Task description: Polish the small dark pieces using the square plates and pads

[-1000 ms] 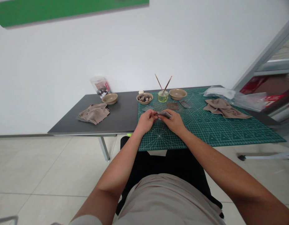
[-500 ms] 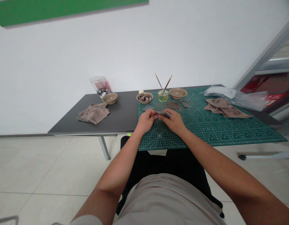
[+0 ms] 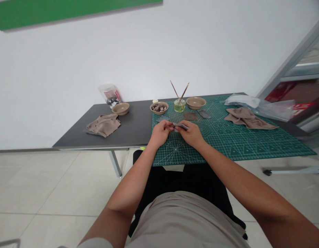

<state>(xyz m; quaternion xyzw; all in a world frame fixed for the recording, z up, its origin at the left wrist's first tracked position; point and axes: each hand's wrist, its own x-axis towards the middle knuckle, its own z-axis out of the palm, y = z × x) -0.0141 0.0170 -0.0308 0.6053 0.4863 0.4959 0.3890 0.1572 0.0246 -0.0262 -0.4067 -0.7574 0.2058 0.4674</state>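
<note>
Close together over the green cutting mat [image 3: 226,141], both my hands are closed. My right hand [image 3: 192,132] grips a folded grey sheet [image 3: 182,126], thin and sandpaper-like. My left hand [image 3: 161,132] is pinched at the sheet's left end; what its fingertips hold is too small and covered to name. Just beyond the hands lie a brown square sheet [image 3: 190,116], a dark grey sheet [image 3: 204,113] and a pale grey piece [image 3: 163,119]. A tan bowl [image 3: 159,113] behind them contains several small brown and pinkish chunks.
A glass jar [image 3: 179,106] of yellowish liquid holds two thin brushes. Other tan bowls stand right [image 3: 196,107] and left [image 3: 120,113]. Brown cloths lie left [image 3: 104,125] and right [image 3: 248,119]. A clear tub [image 3: 110,95] and plastic bag [image 3: 263,105] are near the wall.
The folded sheet has tilted slightly between my fingers, and both hands keep nearly the same place. The whole view has shifted a little.
</note>
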